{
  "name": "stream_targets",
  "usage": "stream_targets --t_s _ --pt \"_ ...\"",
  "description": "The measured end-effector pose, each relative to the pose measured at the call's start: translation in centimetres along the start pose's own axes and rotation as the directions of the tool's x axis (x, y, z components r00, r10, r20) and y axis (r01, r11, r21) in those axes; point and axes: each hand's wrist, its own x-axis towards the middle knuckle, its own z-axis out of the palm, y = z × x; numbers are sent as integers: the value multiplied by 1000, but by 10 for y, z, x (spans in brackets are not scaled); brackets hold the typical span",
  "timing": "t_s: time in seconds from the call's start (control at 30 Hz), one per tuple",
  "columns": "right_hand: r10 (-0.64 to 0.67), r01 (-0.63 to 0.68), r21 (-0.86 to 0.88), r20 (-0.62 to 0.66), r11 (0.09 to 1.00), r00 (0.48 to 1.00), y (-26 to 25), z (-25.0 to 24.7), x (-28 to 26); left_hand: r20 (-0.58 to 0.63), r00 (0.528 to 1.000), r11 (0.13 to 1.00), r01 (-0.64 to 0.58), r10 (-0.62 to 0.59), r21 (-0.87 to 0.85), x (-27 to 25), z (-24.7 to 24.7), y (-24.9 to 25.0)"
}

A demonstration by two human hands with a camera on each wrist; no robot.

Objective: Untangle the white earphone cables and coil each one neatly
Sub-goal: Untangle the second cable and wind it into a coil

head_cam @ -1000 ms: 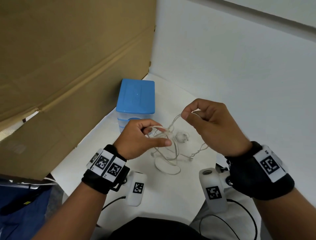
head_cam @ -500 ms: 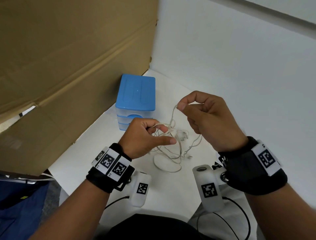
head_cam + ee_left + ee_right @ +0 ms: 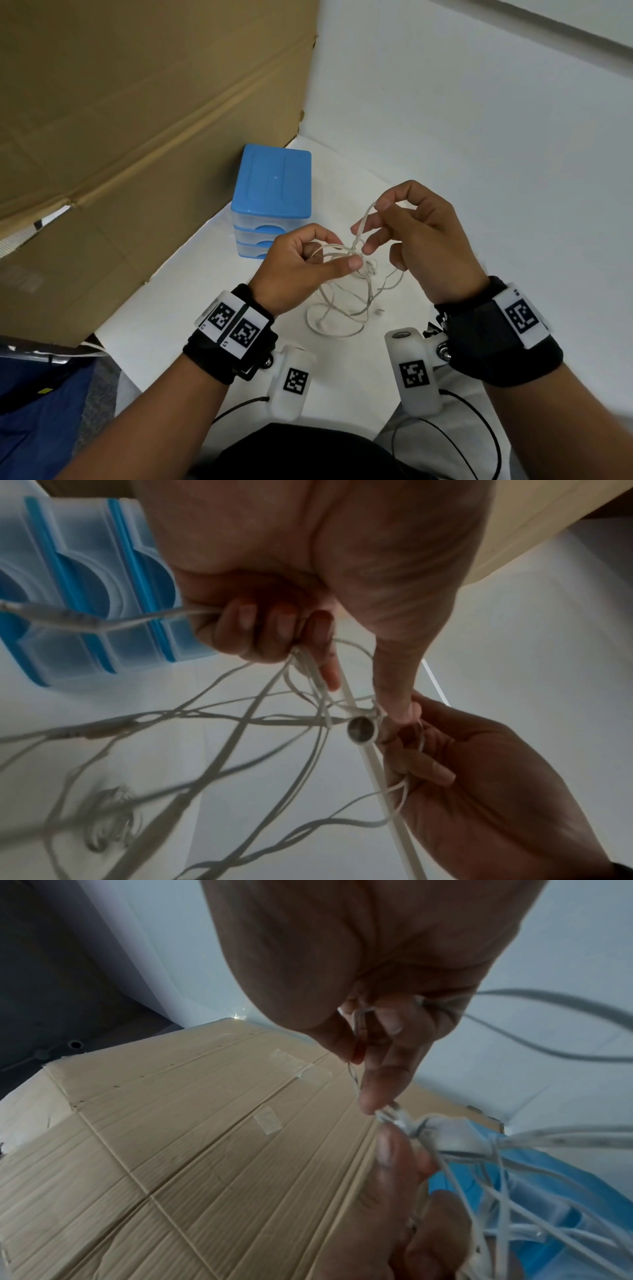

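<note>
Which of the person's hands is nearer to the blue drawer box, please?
Left. The left hand holds cables just in front of the blue drawer box; the right hand is farther off to the right.

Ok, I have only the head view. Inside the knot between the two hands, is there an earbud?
Observer: Yes. The left wrist view shows an earbud at the knot, its round mesh face toward the camera, beside the right hand.
Operator: And what does the left hand hide?
Observer: Its fingers curl over several cables; one cable with an inline remote sticks out sideways, in front of the blue drawer unit.
</note>
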Motion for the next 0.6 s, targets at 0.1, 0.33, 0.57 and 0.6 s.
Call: stream_targets --t_s 0.1,0.33,0.57,0.6 --pt "2 -2 -17 26 1000 1000 -1 2 -1 5 999 999 -48 48 -11 -2 4 4" --pt "-32 52 -256 83 965 996 7 -1 -1 53 995 995 -86 84 48 -5 7 4" --pt "27 44 -422 162 906 986 8 -7 -3 40 989 979 -145 141 142 -4 6 3" --pt "27 39 -422 150 906 988 9 -8 -2 20 986 973 -165 164 164 -4 7 2"
